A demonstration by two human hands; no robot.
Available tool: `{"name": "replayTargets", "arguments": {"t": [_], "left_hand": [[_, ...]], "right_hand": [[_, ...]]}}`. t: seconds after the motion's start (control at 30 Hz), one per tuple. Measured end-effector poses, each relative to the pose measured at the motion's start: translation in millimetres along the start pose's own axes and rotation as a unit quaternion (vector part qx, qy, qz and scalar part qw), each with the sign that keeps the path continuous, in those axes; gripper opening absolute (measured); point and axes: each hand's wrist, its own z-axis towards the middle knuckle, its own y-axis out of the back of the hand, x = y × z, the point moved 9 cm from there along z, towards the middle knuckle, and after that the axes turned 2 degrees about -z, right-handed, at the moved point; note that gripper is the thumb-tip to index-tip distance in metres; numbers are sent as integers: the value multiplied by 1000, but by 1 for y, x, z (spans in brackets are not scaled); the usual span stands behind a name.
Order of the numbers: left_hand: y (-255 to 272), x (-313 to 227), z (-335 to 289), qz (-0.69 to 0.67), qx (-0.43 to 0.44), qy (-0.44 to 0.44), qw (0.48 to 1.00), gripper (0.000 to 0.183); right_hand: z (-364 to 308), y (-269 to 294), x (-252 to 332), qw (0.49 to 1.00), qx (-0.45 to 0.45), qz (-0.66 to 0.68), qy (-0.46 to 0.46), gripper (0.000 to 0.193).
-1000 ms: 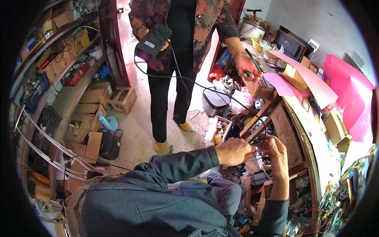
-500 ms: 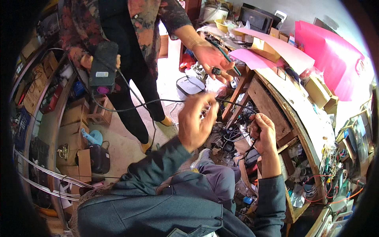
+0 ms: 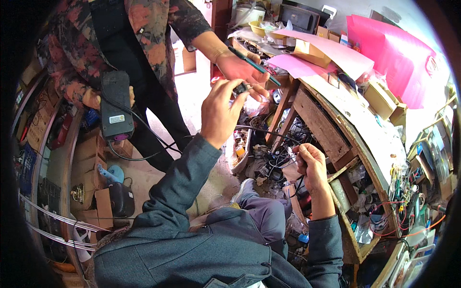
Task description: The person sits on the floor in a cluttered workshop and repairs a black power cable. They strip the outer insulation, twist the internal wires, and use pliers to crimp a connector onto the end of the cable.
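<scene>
My left hand point(image 3: 220, 113) is raised close to the other person's open palm point(image 3: 237, 69), its fingers pinching a small black connector point(image 3: 238, 89) with a bit of bright metal showing. Farther right, my right hand point(image 3: 312, 165) is closed on a thin black cable point(image 3: 271, 131), which runs leftward behind my left hand. The person facing me grips a black power adapter box point(image 3: 116, 108) with a pale label and a cord. A dark green pen point(image 3: 254, 66) lies across that person's other hand.
On the right stands a worn wooden desk point(image 3: 322, 127) with pink sheets point(image 3: 300, 66) on top and tangled wires beneath. A white bin point(image 3: 241, 151) sits on the floor ahead. Shelves with cartons point(image 3: 86, 165) line the left, and a black case point(image 3: 121, 196) stands near them.
My left hand has moved up and left from the cable and taken the small black connector from the other person's palm. The adapter box has shifted lower. My right hand keeps its hold.
</scene>
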Motion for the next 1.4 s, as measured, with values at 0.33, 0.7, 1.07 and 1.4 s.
{"name": "replayTargets", "arguments": {"t": [0.33,0.7,1.07,1.4], "left_hand": [[-9,21,-42,-291,45,156,943,33],[-31,20,-59,-266,106,161,944,29],[-91,-9,-78,-259,242,136,925,37],[-128,1,-85,-167,215,71,960,63]], "right_hand": [[-7,1,-14,1000,1,-1,-13,20],[-16,10,-24,1000,-5,9,-22,20],[-35,24,-44,999,-21,-6,-46,22],[-46,15,-53,998,7,-16,-66,25]]}}
